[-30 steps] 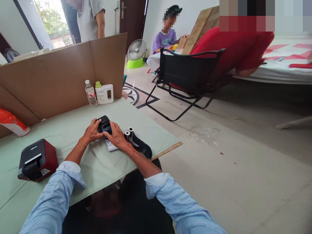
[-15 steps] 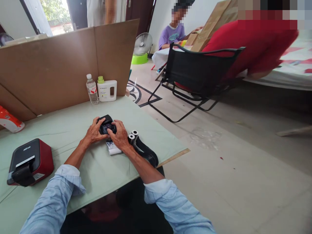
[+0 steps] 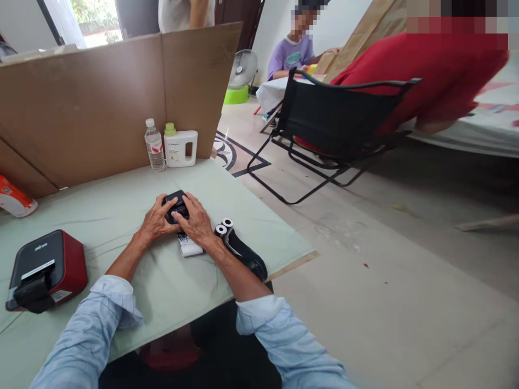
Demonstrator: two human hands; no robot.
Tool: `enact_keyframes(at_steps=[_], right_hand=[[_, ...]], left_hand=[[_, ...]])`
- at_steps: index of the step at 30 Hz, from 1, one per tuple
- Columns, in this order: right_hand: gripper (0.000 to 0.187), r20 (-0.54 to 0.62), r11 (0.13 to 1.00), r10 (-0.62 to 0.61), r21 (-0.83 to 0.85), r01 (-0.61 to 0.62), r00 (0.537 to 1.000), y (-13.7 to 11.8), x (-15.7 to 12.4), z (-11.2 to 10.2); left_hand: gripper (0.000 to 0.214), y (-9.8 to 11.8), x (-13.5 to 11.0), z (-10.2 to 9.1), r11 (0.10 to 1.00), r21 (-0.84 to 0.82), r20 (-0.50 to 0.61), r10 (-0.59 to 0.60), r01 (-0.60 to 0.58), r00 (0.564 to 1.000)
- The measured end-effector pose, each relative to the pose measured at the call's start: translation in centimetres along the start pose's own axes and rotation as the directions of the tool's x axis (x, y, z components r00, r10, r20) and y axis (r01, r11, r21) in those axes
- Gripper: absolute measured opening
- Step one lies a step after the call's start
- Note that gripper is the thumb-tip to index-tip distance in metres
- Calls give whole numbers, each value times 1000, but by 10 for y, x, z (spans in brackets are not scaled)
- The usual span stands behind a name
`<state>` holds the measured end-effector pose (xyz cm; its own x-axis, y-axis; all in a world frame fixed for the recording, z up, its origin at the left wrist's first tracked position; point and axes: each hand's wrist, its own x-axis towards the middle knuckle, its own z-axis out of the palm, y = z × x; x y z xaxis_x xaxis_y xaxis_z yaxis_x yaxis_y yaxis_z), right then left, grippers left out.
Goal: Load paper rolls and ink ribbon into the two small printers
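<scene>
My left hand (image 3: pixel 156 220) grips the left side of a small black device (image 3: pixel 175 198), which looks like a portable receipt printer. From the other side, my right hand (image 3: pixel 197 219) holds it too, its thumb lying across the front part. Fingers cover much of the device. Just below it, partly under my right hand, lies a curled strip of printed white paper (image 3: pixel 190 247). Two small white-ended rolls (image 3: pixel 224 226) stand right of my right wrist, beside a black curved object (image 3: pixel 247 256) whose kind I cannot make out.
A red and black box-shaped machine (image 3: pixel 48 267) sits at the left. Along the cardboard screen (image 3: pixel 101 97) stand a water bottle (image 3: pixel 154 146) and a white jug (image 3: pixel 178 148); an orange-white package (image 3: pixel 16 197) lies farther left. A folding chair (image 3: pixel 336 119) and other people are beyond the table.
My right thumb has shifted left across the device, and the right fingers have moved slightly left over its top. The whole view has shifted a little.
</scene>
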<state>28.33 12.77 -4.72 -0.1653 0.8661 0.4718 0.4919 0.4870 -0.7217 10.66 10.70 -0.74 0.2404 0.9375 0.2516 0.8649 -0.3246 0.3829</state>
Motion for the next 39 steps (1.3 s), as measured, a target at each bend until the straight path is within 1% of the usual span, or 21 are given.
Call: enact_keyframes(at_steps=[4,7,10,13,15,18,21,25,28,31,33,35,37,39], right_hand=[[57,52,998,-2,-60,5,999,1,1,1],[57,53,998,-7,-64,11,999,2,-1,1],[59,33,999,-9,-30,10,999,3,-3,3],[69,-19,1000,4,24,-4,1000,4,-7,4],[69,-63,999,16,53,-13,998,6,-9,4],[52,-112,998,30,65,-23,993,7,-11,2],[31,-141,998,33,60,-25,990,6,-11,0],[12,-155,994,-22,104,39,988,1,-7,-2],[8,-196,983,7,180,29,981,-5,-4,-5],[18,-257,977,47,211,9,965,-15,-4,-10],[24,-296,980,1,193,58,955,-25,-8,-16],[24,-297,976,-85,169,140,951,-36,-16,-23],[20,-230,965,-177,149,214,957,-45,-26,-30],[19,-89,949,-285,111,293,955,-51,-37,-35]], left_hand=[[85,3,-1,2,1000,12,-14,9,-9,1000],[86,4,-1,4,1000,14,-7,-8,8,1000],[88,4,-2,5,999,2,1,-33,33,999],[101,3,-3,7,997,-57,2,-51,51,999],[111,1,-4,8,992,-109,-9,-60,58,998],[119,-2,-5,10,986,-154,-13,-71,68,997],[121,-2,-4,10,984,-149,18,-98,99,995],[123,1,-4,6,982,-121,49,-142,147,989],[124,2,-4,0,983,-107,75,-141,148,987],[119,4,-5,-8,985,-75,98,-147,154,984],[111,9,-8,-15,984,-47,96,-164,169,982],[99,18,-17,-21,984,-20,90,-174,176,981],[84,30,-32,-29,987,5,91,-160,160,983],[75,44,-54,-40,994,9,66,-110,109,992]])
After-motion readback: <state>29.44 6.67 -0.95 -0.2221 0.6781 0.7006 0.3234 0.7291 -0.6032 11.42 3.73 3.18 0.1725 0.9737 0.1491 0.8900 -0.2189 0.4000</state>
